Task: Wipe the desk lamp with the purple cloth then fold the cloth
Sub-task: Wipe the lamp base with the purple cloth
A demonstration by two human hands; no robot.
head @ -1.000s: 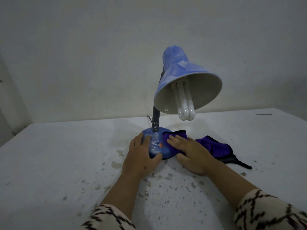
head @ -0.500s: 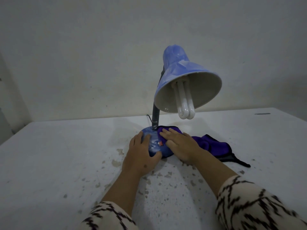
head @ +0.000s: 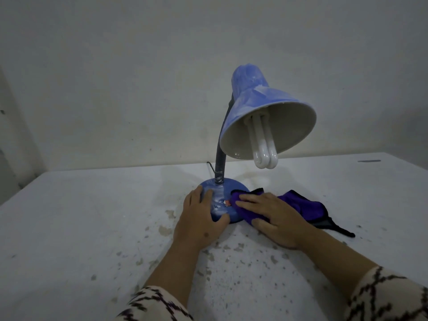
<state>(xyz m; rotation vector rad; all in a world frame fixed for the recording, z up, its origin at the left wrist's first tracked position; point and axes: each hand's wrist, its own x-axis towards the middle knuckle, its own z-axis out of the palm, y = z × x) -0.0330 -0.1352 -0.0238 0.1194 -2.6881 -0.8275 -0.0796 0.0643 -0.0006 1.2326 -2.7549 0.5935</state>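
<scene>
A blue desk lamp (head: 259,107) with a dusty shade and a white bulb stands on the white table, its neck rising from a round blue base (head: 221,201). My left hand (head: 200,218) grips the left and front side of that base, thumb along its front edge. My right hand (head: 275,216) lies flat on the purple cloth (head: 303,208), pressing its bunched end against the right side of the base. The rest of the cloth trails to the right on the table, with a black edge strip sticking out.
The white table (head: 92,228) has chipped, speckled patches in front of the lamp. A plain wall stands close behind the lamp. A thin black cord (head: 210,166) leaves the base towards the back. A small dark mark (head: 368,161) lies at the far right.
My right hand, which had pushed the cloth up over the base half a second ago, has slid back right and towards me. My left hand stays on the base.
</scene>
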